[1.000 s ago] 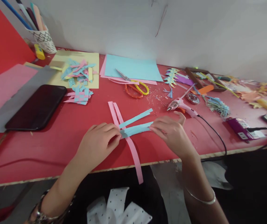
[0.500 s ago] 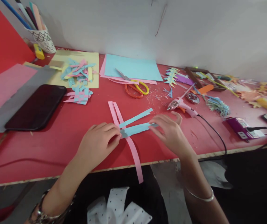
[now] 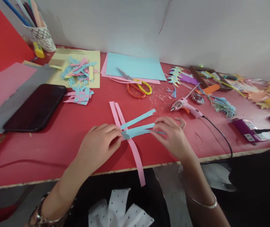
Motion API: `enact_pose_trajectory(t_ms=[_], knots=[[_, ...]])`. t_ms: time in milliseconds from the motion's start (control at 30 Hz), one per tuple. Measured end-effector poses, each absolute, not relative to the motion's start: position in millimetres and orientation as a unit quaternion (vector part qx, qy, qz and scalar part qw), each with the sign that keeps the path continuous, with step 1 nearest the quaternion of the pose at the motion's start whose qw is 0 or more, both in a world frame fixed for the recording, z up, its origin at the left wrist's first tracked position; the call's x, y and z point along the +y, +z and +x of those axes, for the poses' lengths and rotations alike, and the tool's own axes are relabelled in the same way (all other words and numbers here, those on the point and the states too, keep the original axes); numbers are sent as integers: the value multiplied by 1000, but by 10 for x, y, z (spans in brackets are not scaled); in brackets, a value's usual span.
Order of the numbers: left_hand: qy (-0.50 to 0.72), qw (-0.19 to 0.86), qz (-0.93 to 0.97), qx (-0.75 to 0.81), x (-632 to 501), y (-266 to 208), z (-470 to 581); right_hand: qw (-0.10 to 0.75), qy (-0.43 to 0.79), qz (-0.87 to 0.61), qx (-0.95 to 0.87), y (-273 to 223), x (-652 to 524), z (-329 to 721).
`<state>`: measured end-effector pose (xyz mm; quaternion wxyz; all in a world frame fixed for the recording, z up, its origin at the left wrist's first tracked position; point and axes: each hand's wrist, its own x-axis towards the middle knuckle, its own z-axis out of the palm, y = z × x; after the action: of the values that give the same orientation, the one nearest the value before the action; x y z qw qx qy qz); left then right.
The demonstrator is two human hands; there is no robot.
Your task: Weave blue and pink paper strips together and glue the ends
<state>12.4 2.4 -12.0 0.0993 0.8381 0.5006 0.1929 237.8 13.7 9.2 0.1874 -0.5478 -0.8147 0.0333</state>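
Blue paper strips [image 3: 138,130] lie across pink paper strips [image 3: 136,154] on the red table. My left hand [image 3: 104,140] is closed, pinching the left ends of the blue strips where they cross the pink ones. At the right ends, my right hand [image 3: 169,134] pinches the blue strips, whose ends part between its fingers. Another blue piece angles up and right, its far end free. One pink strip curves down past the table's front edge; two pink ends point away from me.
A black phone [image 3: 35,107] lies at left, beside a woven paper piece [image 3: 81,94]. Scissors [image 3: 138,88] rest against blue paper sheets [image 3: 135,66]. To the right are a pink glue gun [image 3: 188,107], its cord and a purple power adapter [image 3: 244,129].
The right ends of the blue strips have spread apart at my right hand, which has shifted slightly. My left hand keeps its hold.
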Motion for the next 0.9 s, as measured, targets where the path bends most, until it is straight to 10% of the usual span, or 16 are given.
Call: enact_pose_trajectory(t_ms=[433, 900], knots=[[193, 90, 831, 513, 15, -87, 140, 351, 375, -423, -746, 394, 254, 2064], [191, 75, 814, 543, -8, -82, 202, 290, 309, -475, -772, 568, 254, 2062]])
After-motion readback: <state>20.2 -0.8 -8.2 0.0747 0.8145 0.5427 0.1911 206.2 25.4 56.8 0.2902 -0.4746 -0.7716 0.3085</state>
